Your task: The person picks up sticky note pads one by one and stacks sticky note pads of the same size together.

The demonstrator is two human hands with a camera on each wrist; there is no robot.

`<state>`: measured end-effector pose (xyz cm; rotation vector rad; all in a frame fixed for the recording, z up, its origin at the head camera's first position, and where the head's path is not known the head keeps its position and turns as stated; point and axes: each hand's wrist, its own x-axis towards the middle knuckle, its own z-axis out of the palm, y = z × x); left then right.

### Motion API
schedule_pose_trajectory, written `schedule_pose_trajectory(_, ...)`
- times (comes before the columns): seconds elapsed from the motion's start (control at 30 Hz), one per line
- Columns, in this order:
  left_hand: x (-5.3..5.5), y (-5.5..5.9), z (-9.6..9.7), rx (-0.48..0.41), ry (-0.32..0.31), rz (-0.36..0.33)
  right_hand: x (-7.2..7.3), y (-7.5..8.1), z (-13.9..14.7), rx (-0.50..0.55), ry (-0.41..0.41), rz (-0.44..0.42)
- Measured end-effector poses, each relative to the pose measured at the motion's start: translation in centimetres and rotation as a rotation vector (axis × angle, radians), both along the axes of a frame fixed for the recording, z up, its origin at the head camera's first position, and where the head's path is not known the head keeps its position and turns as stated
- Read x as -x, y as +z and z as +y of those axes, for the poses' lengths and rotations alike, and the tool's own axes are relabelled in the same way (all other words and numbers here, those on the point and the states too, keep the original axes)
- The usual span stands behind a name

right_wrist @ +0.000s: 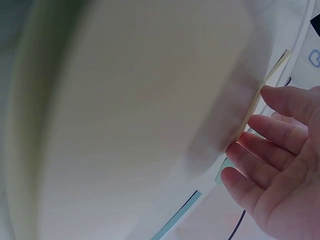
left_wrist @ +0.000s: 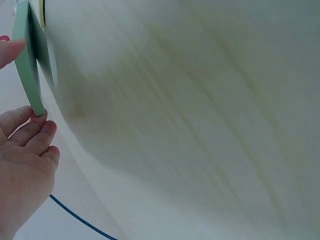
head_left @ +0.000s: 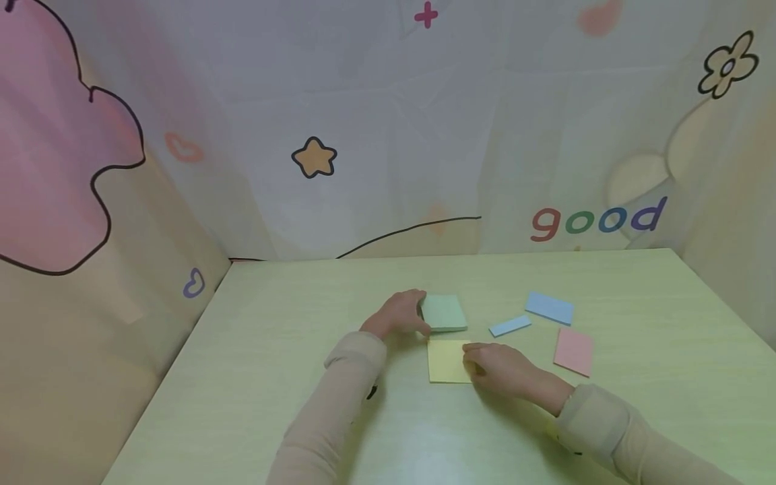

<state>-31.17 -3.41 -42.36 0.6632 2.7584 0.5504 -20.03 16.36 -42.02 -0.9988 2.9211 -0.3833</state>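
In the head view, my left hand point(head_left: 400, 314) grips the light green sticky note pad point(head_left: 444, 313) at its left side, thumb at the near corner and fingers at the far one. The left wrist view shows the green pad point(left_wrist: 27, 65) edge-on between thumb and fingertips. My right hand point(head_left: 504, 369) holds the right edge of the thin yellow sticky note pad point(head_left: 447, 362), which lies just in front of the green one. In the right wrist view, thumb and fingertips meet the edge of the yellow pad point(right_wrist: 252, 107), and its near corner stands slightly raised.
To the right on the pale wooden table point(head_left: 242, 377) lie a narrow light blue strip pad point(head_left: 510, 326), a blue rectangular pad point(head_left: 549, 308) and a pink pad point(head_left: 573, 351). A printed cloth point(head_left: 376, 94) hangs behind the table and along its sides.
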Motion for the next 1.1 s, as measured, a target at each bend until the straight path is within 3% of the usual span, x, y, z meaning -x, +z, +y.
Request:
schedule_pose_trajectory(0.63,-1.0,0.5,-1.0,-0.067,0.014,-0.026,-0.1,-0.1,0.0,-0.006,-0.001,0.027)
schedule_pose_trajectory(1.1,-1.5,0.9,-1.7,-0.128,-0.019,-0.021,0.1,-0.5,0.3,0.036,0.014,0.03)
